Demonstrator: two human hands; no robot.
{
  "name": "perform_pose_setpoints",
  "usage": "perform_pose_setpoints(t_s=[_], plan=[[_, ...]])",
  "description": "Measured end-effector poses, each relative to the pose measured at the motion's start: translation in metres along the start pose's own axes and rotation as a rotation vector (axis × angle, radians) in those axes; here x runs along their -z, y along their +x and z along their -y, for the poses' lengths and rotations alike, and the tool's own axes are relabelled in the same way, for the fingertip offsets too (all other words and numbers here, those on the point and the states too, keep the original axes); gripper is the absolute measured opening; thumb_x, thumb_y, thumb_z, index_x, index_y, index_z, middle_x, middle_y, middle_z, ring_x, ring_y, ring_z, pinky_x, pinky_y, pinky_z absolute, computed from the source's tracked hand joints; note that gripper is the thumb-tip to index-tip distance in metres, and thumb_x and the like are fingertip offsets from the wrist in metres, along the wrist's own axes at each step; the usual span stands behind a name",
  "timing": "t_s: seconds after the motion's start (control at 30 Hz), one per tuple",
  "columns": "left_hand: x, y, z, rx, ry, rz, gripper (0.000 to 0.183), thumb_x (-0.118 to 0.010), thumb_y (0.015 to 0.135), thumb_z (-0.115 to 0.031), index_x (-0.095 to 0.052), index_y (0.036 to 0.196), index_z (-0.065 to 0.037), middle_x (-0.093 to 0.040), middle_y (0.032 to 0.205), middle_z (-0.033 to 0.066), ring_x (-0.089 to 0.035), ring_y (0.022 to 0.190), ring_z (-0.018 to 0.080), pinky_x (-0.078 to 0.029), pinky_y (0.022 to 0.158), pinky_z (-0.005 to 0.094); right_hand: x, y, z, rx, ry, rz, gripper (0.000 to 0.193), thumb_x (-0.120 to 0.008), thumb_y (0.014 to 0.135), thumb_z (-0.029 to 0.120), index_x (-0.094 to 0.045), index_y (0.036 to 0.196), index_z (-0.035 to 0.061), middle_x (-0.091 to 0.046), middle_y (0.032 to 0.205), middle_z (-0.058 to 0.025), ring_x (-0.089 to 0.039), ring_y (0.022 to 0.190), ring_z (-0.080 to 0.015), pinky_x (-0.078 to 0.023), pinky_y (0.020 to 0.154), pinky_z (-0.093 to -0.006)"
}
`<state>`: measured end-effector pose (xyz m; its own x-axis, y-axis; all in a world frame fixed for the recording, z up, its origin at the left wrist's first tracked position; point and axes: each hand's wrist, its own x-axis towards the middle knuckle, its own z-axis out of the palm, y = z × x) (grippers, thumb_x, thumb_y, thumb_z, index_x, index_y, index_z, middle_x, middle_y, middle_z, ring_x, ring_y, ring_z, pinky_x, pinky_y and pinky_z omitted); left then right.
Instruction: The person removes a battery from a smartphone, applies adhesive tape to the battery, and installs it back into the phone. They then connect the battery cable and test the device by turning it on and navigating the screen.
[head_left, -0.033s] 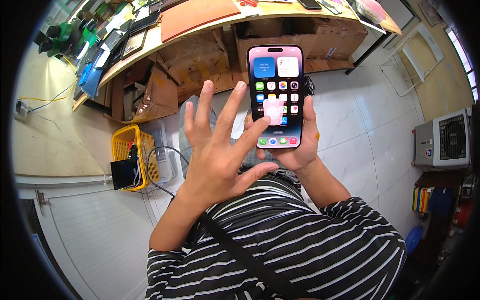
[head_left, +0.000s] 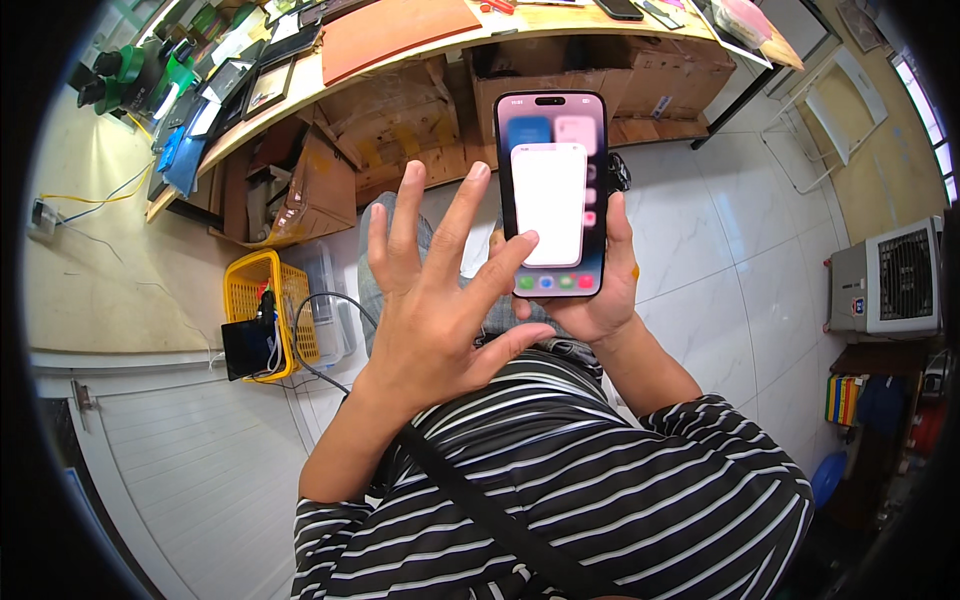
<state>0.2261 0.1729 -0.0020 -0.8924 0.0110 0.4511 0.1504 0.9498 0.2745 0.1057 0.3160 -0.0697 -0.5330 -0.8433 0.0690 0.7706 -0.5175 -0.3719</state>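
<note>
A smartphone [head_left: 550, 200] stands nearly upright in my right hand [head_left: 605, 290], the thumb along its right edge and the other fingers behind or below it. On its lit screen a white panel with rounded corners floats over a blurred pink and dark background with app icons. My left hand [head_left: 425, 300] has its fingers spread and holds nothing. Its index fingertip is at the lower left of the white panel, seemingly touching the glass. The left thumb points toward the phone's lower end, apart from it.
Beyond the phone runs a wooden workbench [head_left: 500, 42] with an orange mat [head_left: 395, 38] and a green microscope [head_left: 135, 75]. Cardboard boxes [head_left: 655, 80] sit underneath. A yellow basket [head_left: 250, 270] stands at left. A folding chair [head_left: 845, 110] and an air cooler [head_left: 885, 280] are at right.
On the phone's screen, the sharp icons and small pink tile have given way to a larger white panel over a blurred background. Both hands look unmoved.
</note>
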Motion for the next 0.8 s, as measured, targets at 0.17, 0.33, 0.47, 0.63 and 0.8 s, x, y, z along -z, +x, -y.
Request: perform_pose_setpoints(t_s=[0.17,0.33,0.47,0.63,0.8], plan=[[-0.0014,0.0011,0.0032,0.001,-0.010,-0.003,0.060,-0.074,0.080,-0.061,-0.072,0.123,-0.019,-0.032,0.163,0.0193,-0.013,0.152,0.0500,-0.006,0.116,0.0666,0.0044,0.0049,0.0015,0.010,-0.061,0.021,0.083,-0.031,0.099,0.074,-0.049,0.142,0.0058,-0.067,0.116,-0.0207,-0.072,0.090,-0.0346,-0.060,0.059,-0.0380],[-0.0038,0.0005,0.0045,0.000,-0.018,0.002,0.055,-0.075,0.080,-0.059,-0.074,0.118,-0.019,-0.033,0.163,0.0194,-0.013,0.152,0.0499,-0.005,0.117,0.0656,0.0035,0.0065,0.0018,0.030,-0.095,0.008,0.086,-0.030,0.099,0.075,-0.046,0.144,0.0040,-0.066,0.115,-0.0247,-0.072,0.087,-0.0329,-0.061,0.057,-0.0360],[-0.0016,0.0012,0.0052,-0.013,-0.022,-0.003,0.053,-0.075,0.080,-0.058,-0.075,0.116,-0.019,-0.034,0.162,0.0195,-0.014,0.152,0.0501,-0.005,0.117,0.0652,-0.0001,0.0058,0.0027,0.032,-0.066,0.015,0.087,-0.030,0.099,0.074,-0.044,0.147,0.0035,-0.066,0.116,-0.0256,-0.072,0.087,-0.0333,-0.061,0.057,-0.0362],[-0.0023,-0.0002,0.0062,-0.016,-0.004,0.005,0.053,-0.076,0.080,-0.057,-0.075,0.116,-0.019,-0.034,0.162,0.0195,-0.014,0.152,0.0502,-0.005,0.117,0.0653,-0.0006,0.0059,0.0021,0.027,-0.051,0.006,0.087,-0.031,0.099,0.074,-0.042,0.149,0.0034,-0.065,0.115,-0.0262,-0.072,0.087,-0.0338,-0.061,0.056,-0.0368],[-0.0018,0.0008,0.0057,0.007,0.023,0.012,0.055,-0.078,0.077,-0.058,-0.075,0.119,-0.023,-0.033,0.163,0.0175,-0.012,0.153,0.0481,-0.010,0.116,0.0678,0.0082,0.0077,0.0031,0.025,-0.019,0.083,0.087,-0.029,0.098,0.075,-0.038,0.151,0.0068,-0.062,0.120,-0.0287,-0.070,0.093,-0.0353,-0.062,0.059,-0.0401]])
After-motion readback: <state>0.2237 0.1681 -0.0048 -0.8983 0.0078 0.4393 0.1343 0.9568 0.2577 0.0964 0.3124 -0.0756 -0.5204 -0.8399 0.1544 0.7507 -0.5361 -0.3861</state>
